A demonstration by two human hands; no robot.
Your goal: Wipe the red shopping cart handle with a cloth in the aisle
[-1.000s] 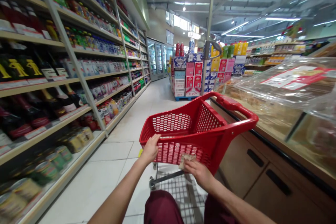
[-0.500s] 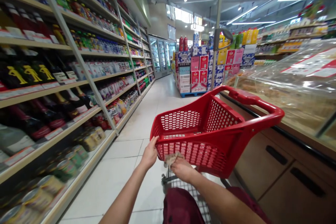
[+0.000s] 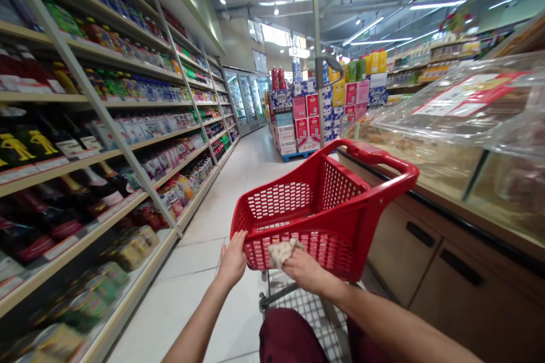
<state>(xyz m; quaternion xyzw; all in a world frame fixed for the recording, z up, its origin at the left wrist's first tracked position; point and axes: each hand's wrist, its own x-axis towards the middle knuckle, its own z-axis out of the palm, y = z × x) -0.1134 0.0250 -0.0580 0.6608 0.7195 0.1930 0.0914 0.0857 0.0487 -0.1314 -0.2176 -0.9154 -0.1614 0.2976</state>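
Observation:
A red plastic shopping cart basket (image 3: 340, 204) stands in front of me in a supermarket aisle, tilted, with nothing visible inside it. My left hand (image 3: 233, 259) grips the near left corner of its rim. My right hand (image 3: 303, 267) presses a crumpled beige cloth (image 3: 281, 251) against the basket's near outer wall. The cart's lower wire rack (image 3: 298, 306) shows under my right forearm.
Long shelves (image 3: 106, 153) of bottles, cans and packets run along the left. A counter with clear plastic covers (image 3: 464, 125) and drawers (image 3: 426, 238) is close on the right. Stacked boxes on a pallet (image 3: 306, 119) and fridges (image 3: 244, 96) stand farther down the white tiled aisle.
My right hand slid the cloth left along the basket's near wall, then slightly back. The view swung right and then left again; my left hand kept its grip on the corner.

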